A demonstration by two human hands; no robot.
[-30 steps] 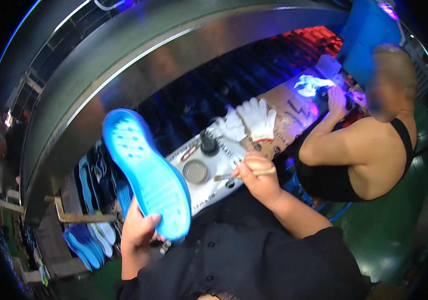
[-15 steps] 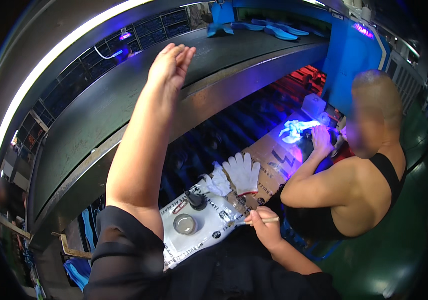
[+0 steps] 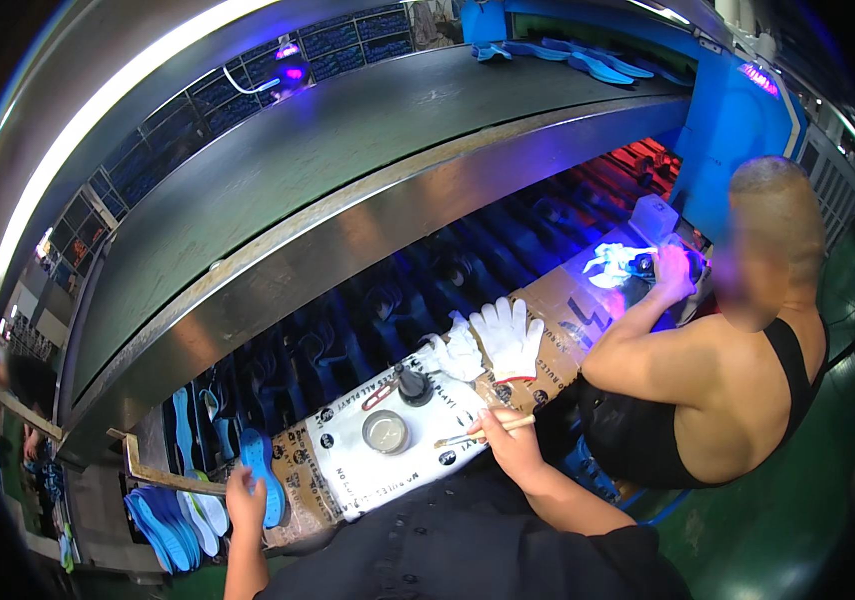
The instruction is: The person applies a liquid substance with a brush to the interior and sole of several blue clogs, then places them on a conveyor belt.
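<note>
At the lower left, my left hand (image 3: 245,503) has its thumb and fingers closed at the edge of a light-blue shoe sole (image 3: 261,462), which stands over the left end of the cardboard. My right hand (image 3: 511,446) is shut on the wooden handle of a brush (image 3: 458,440); its bristles point left, over the white printed sheet. Left of the brush tip sits a round glass jar (image 3: 386,433) with greyish contents. Behind the jar are a black bottle (image 3: 414,385) and a small red-handled tool (image 3: 379,396).
White gloves (image 3: 510,340) lie farther along the cardboard (image 3: 558,365). Several blue and white soles (image 3: 176,525) hang at lower left, beside a bent metal bar (image 3: 163,472). A conveyor belt (image 3: 348,130) crosses above, with soles at its far end. A co-worker (image 3: 718,380) sits on the right under purple light.
My left hand has come down from above the belt to the blue sole at lower left. The right hand keeps the brush, whose tip now lies nearer the jar. The view has shifted.
</note>
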